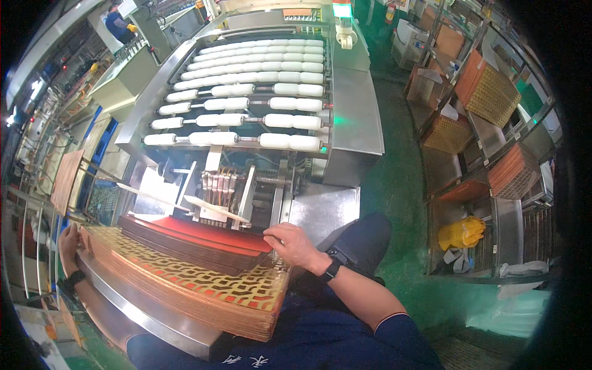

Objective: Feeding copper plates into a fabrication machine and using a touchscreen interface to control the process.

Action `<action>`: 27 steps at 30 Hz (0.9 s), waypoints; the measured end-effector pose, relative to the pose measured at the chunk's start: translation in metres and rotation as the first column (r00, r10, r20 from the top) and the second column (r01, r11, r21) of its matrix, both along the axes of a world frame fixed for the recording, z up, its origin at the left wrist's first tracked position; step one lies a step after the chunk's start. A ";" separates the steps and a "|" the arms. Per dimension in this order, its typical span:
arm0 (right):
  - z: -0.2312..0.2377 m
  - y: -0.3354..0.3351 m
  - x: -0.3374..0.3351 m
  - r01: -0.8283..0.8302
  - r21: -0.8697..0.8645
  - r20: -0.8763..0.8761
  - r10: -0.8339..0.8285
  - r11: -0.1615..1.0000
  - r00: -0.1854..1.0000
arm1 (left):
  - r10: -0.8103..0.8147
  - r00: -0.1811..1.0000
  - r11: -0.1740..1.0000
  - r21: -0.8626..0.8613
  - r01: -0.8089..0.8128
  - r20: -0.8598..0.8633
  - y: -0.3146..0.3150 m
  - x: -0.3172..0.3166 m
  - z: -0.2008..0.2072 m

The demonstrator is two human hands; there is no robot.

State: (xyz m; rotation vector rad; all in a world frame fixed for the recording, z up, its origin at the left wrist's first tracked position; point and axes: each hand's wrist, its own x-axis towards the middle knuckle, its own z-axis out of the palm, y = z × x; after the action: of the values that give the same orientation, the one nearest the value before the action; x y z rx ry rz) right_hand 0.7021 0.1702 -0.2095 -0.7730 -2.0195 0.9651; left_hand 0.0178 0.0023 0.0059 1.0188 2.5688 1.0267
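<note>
Two bare grips are at the sheets. Our right grip, near 6 o'clock from the middle of the view, has its fingers curled at the right-hand corner of a pile of red-topped sheets; we cannot tell whether it pinches that corner or only touches it. Our left grip, between 8 and 9 o'clock, is at the far left end of a copper-edged stack; its fingers are partly hidden, so we cannot tell whether they grasp anything.

The red-topped pile lies toward 8 o'clock, on top of the copper-edged stack, whose upper face carries a yellow pattern. Under that stack is the steel desk.

As we judge it, setting the pile on the stack is done, while evening it up is unfinished: the red sheets sit in steps, their edges not flush. The pile lies short of the machine's white rollers, toward 11 o'clock, and we cannot tell how many sheets have been dealt with.

Further out, a rack near 3 o'clock bears more copper-coloured stacks, with yellow gloves between 3 and 4. Another person is between 10 and 11.
</note>
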 end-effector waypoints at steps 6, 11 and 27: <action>-0.001 0.000 -0.002 0.004 -0.030 -0.002 -0.004 1.000 1.000 | -0.006 0.999 1.000 0.030 0.007 -0.042 0.000 -0.005 -0.006; -0.002 0.000 -0.002 0.044 -0.036 -0.024 -0.045 0.998 0.999 | -0.005 1.000 0.998 -0.056 0.005 -0.002 0.003 -0.002 0.000; 0.010 0.003 0.003 0.032 -0.094 -0.001 -0.032 0.995 0.999 | 0.067 0.997 0.996 -0.060 -0.069 -0.033 0.024 0.036 0.014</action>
State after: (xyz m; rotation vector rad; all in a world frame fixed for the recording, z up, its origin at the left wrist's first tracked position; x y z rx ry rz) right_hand 0.7047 0.1727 -0.1994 -0.8512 -1.9651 1.0481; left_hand 0.0539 0.0262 0.0199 0.9452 2.6592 0.9496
